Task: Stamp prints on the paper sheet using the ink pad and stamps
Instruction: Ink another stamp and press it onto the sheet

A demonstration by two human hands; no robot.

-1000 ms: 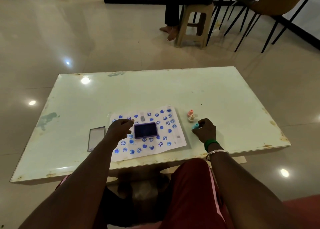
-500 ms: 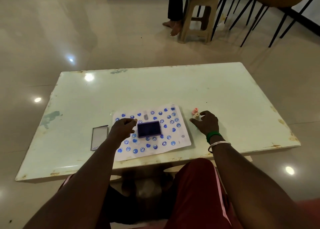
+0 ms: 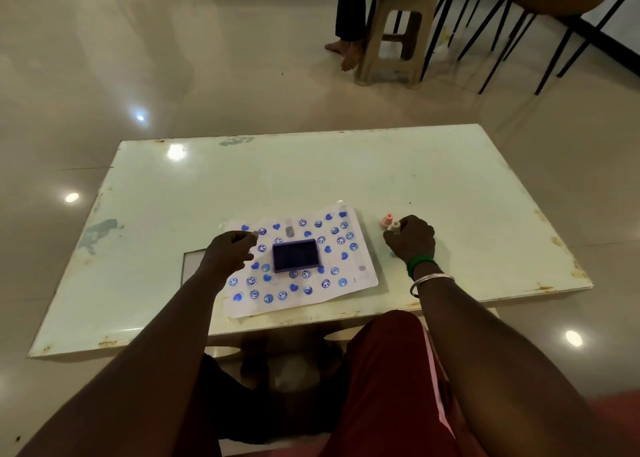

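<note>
Swapping stamps now: my right hand (image 3: 412, 240) has put down the blue stamp it held a second ago and pinches the cream stamp (image 3: 394, 226) beside the pink stamp (image 3: 386, 220) on the bench (image 3: 450, 186). My left hand (image 3: 230, 254), loosely curled and empty, stays on the paper sheet (image 3: 360, 276), near the open ink pad (image 3: 295, 256). I think inking comes next.

Single head cam, wide-angle, looks fwd and down over table (image 3: 450, 179) from seated person's near edge; mid-range; floor beyond in upper frame.
</note>
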